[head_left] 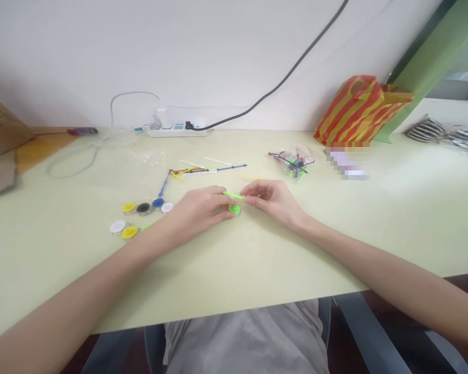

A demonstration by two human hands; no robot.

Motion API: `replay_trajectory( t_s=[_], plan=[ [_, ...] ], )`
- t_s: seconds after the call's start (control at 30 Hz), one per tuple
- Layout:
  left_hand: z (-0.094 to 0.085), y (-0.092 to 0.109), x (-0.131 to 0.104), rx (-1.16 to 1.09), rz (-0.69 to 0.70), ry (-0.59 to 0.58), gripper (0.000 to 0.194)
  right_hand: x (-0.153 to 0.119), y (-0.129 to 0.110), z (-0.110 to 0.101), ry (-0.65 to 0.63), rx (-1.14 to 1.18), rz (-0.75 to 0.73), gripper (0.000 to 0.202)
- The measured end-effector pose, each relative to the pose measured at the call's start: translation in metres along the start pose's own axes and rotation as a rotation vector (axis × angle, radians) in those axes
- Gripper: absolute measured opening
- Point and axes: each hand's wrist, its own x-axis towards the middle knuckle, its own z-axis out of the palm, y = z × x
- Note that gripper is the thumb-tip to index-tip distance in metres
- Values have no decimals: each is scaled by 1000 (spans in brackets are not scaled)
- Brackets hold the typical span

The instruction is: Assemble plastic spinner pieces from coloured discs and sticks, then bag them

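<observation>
My right hand (pixel 275 202) is closed in a pinch on the right end of a short bright-green plastic stick (pixel 234 195). The stick's other end reaches the fingertips of my left hand (pixel 206 205). Just below it, a green round cap with a clear base (pixel 235 209) sits between my left thumb and fingers, which are closed on its edge. Left of that hand stand several similar round pieces, among them a yellow one (pixel 129 232), a black one (pixel 143 208) and a blue one (pixel 158 203). My left forearm partly hides a further green piece.
Behind my hands lie loose coloured sticks (pixel 195 170) and a clear bag of sticks (pixel 296 162). A power strip (pixel 177 131) with cables stands against the wall. A striped bag (pixel 354 114) is at the back right, a cardboard box (pixel 3 124) at the left.
</observation>
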Motion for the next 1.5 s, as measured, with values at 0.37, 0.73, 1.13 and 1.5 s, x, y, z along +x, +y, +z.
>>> replay_trajectory(
  t_s=[0.37,0.73,1.13,1.5],
  plan=[
    [-23,-2,-4,-59,-149,98,30,-1,-4,8,-32,-43,6,19],
    [-18,-9,-6,-20,-151,-44,33,-1,-1,5,-29,-12,2,18],
    [-21,-10,-7,-3,-140,-144,17,-1,-4,-6,1,-57,73,28],
    [-20,-12,-6,2,-108,-159,25,-2,-4,-5,-40,-130,48,24]
  ],
)
